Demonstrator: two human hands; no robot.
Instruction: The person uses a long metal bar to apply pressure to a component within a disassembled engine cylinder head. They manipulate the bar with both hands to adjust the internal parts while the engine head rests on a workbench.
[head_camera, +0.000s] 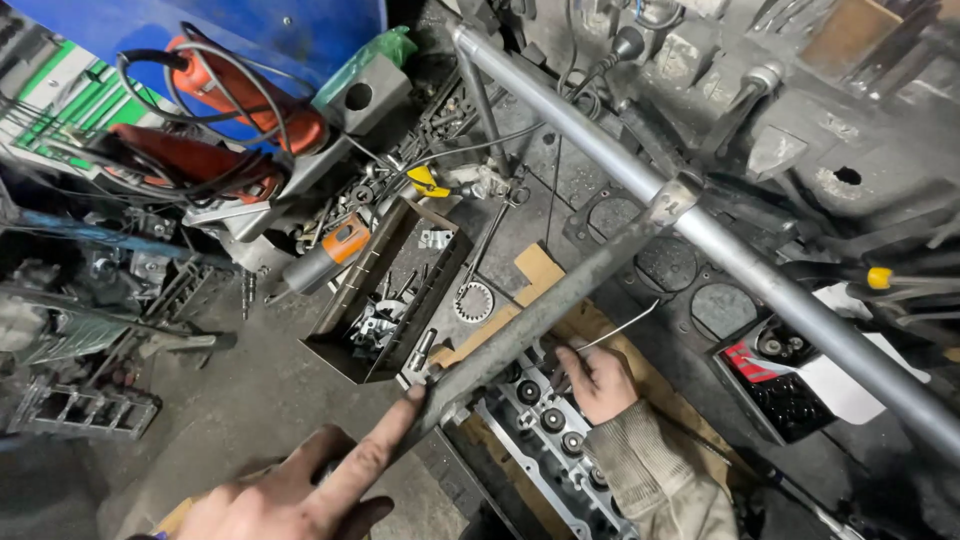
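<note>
My left hand (300, 490) is low in the view, its index finger laid along the lower end of a dark metal bar (560, 290) and the other fingers curled around it. The bar slants up to a clamp on a long silver tube (760, 270). My right hand (600, 380), in a dirty knit sleeve, pinches a thin bent wire (625, 325) just above a grey cylinder head (550, 440) with round valve seats. The cylinder head rests on brown cardboard (540, 270).
An open metal tray (345, 300) with small parts sits left of the bar. Two orange power tools with black cables (240, 110) lie at the upper left. A box of dark small parts (790, 400) is at the right, and a yellow-tipped tool (880, 278) above it.
</note>
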